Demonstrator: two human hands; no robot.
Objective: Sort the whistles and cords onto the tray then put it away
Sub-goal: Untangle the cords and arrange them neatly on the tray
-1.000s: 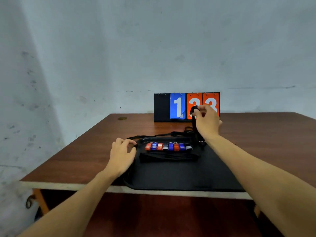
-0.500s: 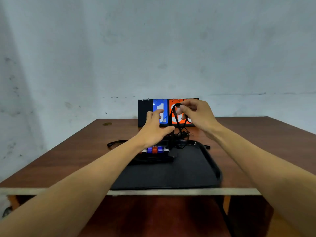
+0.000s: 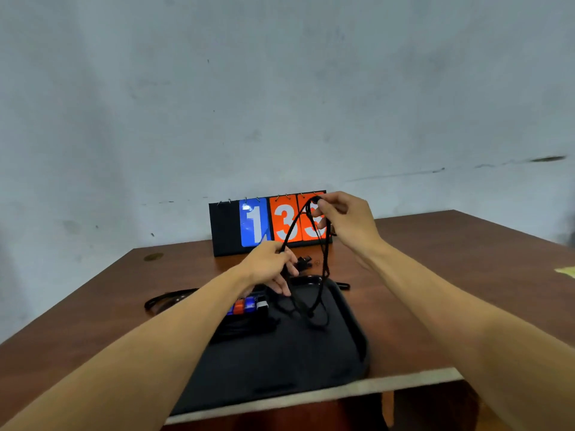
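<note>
Head view: right hand (image 3: 345,222) raised in front of the scoreboard (image 3: 255,222), thumb and fingers pinching the top of a black cord (image 3: 293,228); left hand (image 3: 270,264) lower and to the left, fingers curled round one strand of the same cord, so both hands grip it. The cord runs as a loop between the hands, one strand slanting from the right hand down to the left, the other hanging from the right hand, and its bottom end dangles onto the far part of the black tray (image 3: 361,337). The tray sits on the brown table (image 3: 451,275) at the near edge, under both forearms. A row of whistles (image 3: 247,306), blue, orange and white, lies on the tray just below the left hand, partly hidden by the left forearm, with dark cords bundled beside them, blurred. A second cord (image 3: 168,298) lies on the table left of the tray, apart from both hands. Small black bits (image 3: 305,262) lie on the table just behind the left hand, too small to tell what
</note>
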